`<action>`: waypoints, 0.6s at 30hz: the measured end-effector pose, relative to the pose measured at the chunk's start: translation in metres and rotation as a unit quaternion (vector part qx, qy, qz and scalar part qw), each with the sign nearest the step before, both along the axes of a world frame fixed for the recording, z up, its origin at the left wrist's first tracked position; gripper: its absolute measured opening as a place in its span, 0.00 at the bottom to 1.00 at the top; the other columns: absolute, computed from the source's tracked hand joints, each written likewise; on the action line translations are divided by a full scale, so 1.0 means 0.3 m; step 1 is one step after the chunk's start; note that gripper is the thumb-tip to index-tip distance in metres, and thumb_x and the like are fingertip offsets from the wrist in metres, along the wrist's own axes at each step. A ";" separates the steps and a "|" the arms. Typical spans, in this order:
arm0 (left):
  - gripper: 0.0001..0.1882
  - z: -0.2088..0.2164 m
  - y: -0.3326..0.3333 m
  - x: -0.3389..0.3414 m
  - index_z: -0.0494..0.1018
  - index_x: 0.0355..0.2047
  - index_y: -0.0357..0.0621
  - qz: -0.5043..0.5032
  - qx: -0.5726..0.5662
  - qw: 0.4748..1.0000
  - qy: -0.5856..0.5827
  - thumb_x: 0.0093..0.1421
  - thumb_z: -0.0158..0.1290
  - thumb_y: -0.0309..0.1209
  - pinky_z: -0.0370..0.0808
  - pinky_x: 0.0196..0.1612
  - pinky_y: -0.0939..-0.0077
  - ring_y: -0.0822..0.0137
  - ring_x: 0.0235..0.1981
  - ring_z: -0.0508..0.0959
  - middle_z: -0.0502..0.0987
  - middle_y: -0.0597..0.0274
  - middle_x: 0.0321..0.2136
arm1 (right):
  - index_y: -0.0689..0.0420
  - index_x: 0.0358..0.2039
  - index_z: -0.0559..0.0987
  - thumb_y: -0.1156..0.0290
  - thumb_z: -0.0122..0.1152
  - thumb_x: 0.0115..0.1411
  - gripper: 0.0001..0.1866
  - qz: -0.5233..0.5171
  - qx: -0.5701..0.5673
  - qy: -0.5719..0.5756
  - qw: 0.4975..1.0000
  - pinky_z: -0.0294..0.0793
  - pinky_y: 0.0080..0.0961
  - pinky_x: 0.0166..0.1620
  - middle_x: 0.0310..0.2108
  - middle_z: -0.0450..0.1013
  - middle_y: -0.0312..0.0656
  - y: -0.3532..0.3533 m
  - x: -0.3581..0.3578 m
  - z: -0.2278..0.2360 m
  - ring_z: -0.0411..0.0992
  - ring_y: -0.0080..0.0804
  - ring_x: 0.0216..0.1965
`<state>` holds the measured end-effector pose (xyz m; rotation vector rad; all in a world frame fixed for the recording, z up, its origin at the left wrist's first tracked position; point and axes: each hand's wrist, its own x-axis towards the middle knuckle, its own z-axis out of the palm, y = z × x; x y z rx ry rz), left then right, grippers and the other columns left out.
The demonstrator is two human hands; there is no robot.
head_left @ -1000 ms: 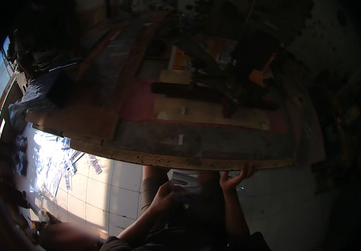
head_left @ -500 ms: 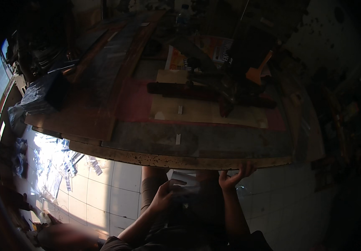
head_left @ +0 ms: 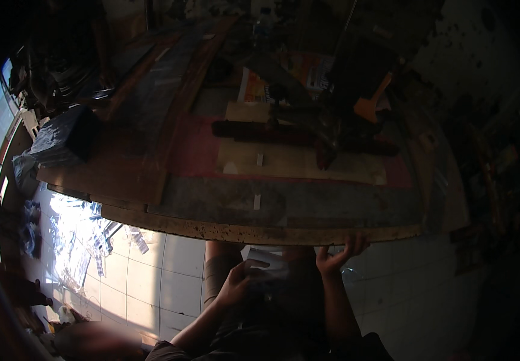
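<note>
Over my lap, my left hand (head_left: 235, 285) is closed on a pale, thin sheet (head_left: 267, 259), its fingers lying across the sheet's left side. The sheet's far end passes close under the table edge, and its kind is too dim to make out. My right hand (head_left: 336, 260) is at the front edge of the worktable (head_left: 260, 233), fingers apart and curled up against it; nothing shows in it. On the tabletop ahead, two small white strips (head_left: 256, 201) (head_left: 260, 159) lie one beyond the other. Behind them a dark metal clamp-like device (head_left: 308, 132) spans a tan board.
A box wrapped in clear plastic (head_left: 61, 138) stands at the table's left. An orange piece (head_left: 373, 102) and a printed sheet (head_left: 257, 87) are at the back. Many shiny scraps (head_left: 85, 240) litter the sunlit floor at left. Another person (head_left: 67, 54) is in shadow at far left.
My hands stay almost where they were, the left still on the pale sheet and the right at the table edge. The other person's hand at far left has shifted slightly.
</note>
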<state>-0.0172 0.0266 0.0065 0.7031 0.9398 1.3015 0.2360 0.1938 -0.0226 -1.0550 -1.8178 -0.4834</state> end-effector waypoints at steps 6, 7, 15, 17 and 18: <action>0.20 0.042 0.000 -0.003 0.72 0.53 0.32 -0.007 -0.053 0.999 0.008 0.61 0.50 0.27 0.76 0.52 0.72 0.68 0.46 0.80 0.82 0.54 0.43 | 0.60 0.65 0.57 0.54 0.57 0.68 0.34 -0.019 0.003 0.000 1.000 0.35 0.73 0.69 0.69 0.51 0.60 0.001 0.009 -0.023 0.46 0.64 0.72; 0.20 0.035 -0.005 -0.003 0.72 0.53 0.32 -0.005 -0.040 0.999 0.015 0.61 0.50 0.27 0.76 0.52 0.72 0.68 0.46 0.80 0.82 0.54 0.43 | 0.60 0.65 0.57 0.54 0.57 0.68 0.34 -0.020 0.008 0.000 1.000 0.36 0.73 0.69 0.69 0.51 0.60 0.003 0.008 -0.024 0.46 0.64 0.72; 0.20 0.033 -0.005 -0.014 0.72 0.53 0.32 0.007 0.021 0.998 0.064 0.61 0.51 0.28 0.76 0.53 0.72 0.68 0.46 0.80 0.82 0.54 0.43 | 0.60 0.65 0.58 0.54 0.56 0.68 0.33 -0.012 0.012 0.000 1.000 0.37 0.73 0.69 0.69 0.51 0.60 0.005 0.006 -0.019 0.44 0.64 0.73; 0.20 0.058 0.003 -0.014 0.73 0.52 0.33 0.014 0.026 0.997 0.077 0.61 0.51 0.28 0.76 0.53 0.72 0.68 0.46 0.80 0.82 0.54 0.43 | 0.60 0.65 0.58 0.54 0.56 0.68 0.34 -0.014 0.008 -0.001 1.000 0.37 0.73 0.69 0.69 0.51 0.60 0.002 0.006 -0.019 0.45 0.64 0.73; 0.19 0.067 0.002 -0.015 0.73 0.52 0.33 0.017 0.029 0.996 0.084 0.61 0.51 0.28 0.76 0.53 0.72 0.68 0.46 0.80 0.82 0.54 0.43 | 0.60 0.65 0.57 0.54 0.56 0.68 0.34 -0.016 0.004 -0.003 1.000 0.37 0.72 0.69 0.69 0.50 0.60 -0.002 0.005 -0.015 0.45 0.64 0.73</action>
